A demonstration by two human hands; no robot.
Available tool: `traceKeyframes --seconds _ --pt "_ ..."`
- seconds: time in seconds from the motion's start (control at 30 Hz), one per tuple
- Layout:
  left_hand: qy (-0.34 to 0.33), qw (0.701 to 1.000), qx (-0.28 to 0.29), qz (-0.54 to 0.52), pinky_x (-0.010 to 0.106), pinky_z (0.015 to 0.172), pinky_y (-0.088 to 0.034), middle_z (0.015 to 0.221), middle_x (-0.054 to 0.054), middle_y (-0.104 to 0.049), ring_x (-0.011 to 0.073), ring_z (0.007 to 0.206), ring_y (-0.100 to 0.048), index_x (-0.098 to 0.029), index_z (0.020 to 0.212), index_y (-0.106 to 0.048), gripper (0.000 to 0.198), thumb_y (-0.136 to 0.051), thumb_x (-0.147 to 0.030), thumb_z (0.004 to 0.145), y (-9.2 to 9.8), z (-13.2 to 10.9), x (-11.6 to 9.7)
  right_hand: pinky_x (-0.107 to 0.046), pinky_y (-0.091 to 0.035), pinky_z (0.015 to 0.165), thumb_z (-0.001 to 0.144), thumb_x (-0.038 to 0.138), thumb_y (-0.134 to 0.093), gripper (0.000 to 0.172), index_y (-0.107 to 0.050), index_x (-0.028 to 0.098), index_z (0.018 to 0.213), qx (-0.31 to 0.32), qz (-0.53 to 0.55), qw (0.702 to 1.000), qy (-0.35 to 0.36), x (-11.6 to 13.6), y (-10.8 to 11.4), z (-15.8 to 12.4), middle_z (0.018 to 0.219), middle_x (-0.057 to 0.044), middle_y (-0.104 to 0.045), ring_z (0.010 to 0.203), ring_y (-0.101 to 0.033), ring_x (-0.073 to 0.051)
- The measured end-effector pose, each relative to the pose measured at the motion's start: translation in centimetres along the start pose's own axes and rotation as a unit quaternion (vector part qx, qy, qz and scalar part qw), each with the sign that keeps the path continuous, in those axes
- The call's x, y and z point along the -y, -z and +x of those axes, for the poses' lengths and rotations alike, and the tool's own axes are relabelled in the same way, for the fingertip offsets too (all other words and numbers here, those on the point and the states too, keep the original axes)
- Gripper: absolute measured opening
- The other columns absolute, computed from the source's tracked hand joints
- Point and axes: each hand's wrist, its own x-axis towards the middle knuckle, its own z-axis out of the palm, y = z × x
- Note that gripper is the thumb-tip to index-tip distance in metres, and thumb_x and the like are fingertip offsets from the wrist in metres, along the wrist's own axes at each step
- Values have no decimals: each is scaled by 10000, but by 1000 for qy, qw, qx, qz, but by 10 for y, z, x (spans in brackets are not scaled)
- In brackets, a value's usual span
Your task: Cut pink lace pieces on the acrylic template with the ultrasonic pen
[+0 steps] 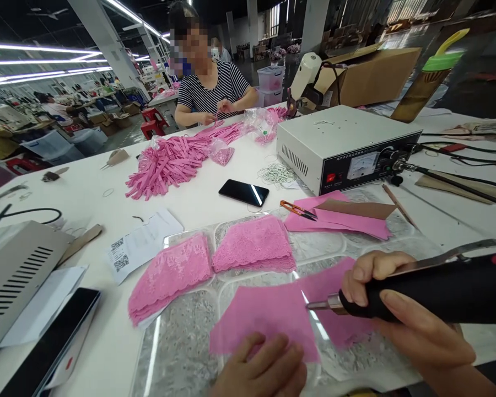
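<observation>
My right hand point(413, 325) grips a black ultrasonic spot-welding gun point(421, 286) that comes in from the right. Its thin metal tip is at the edge area where two flat pink fabric pieces meet. My left hand point(264, 366) lies with fingers spread low on the left pink fabric piece point(268, 311), pressing it on the marble-patterned mat point(182, 342). The right fabric piece point(334, 325) lies partly under the gun and my right hand. Beyond them are two stacks of pink lace pieces, the left stack point(171, 275) and the right stack point(254, 242).
Orange thread snips point(298, 210) rest on pink fabric with a brown card point(355, 209). A dark phone point(243, 193), a grey generator box point(347, 143), a bundle of pink straps point(169, 162) and a printed paper point(144, 240) surround the mat. Across the table a person point(213, 88) handles straps.
</observation>
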Motion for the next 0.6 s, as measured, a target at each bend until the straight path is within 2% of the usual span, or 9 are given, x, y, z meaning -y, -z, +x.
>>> traceKeyframes --seconds 0.13,0.2,0.47,0.6 --pt "42 996 -74 -24 249 1026 -364 1220 -42 -649 112 1070 -576 -226 993 -706 232 -482 -287 993 -12 9 -11 -325 -510 511 823 252 -629 46 -593 254 853 20 18 1000 -14 -6 5 -3 785 -8 -521 553 -547 -146" --pt "44 994 -88 -41 255 1029 -349 1163 -34 -679 119 1054 -579 -211 973 -708 226 -493 -278 986 -18 10 -14 -328 -508 520 830 258 -627 47 -591 255 860 20 25 999 -19 -6 6 -4 790 -7 -520 560 -545 -145" --pt "45 994 -82 -60 254 978 -367 1092 -32 -702 122 1011 -589 -201 981 -701 230 -481 -268 993 -20 10 -15 -334 -493 522 833 261 -604 50 -575 259 873 19 18 1000 -11 -5 6 -6 802 -3 -507 560 -536 -146" --pt "31 996 -51 -61 258 943 -393 1129 -19 -687 132 1024 -585 -198 1012 -691 251 -478 -330 995 -18 9 -14 -333 -495 524 823 256 -621 57 -581 255 865 12 19 1000 -14 -4 8 -6 806 -8 -511 561 -541 -146"
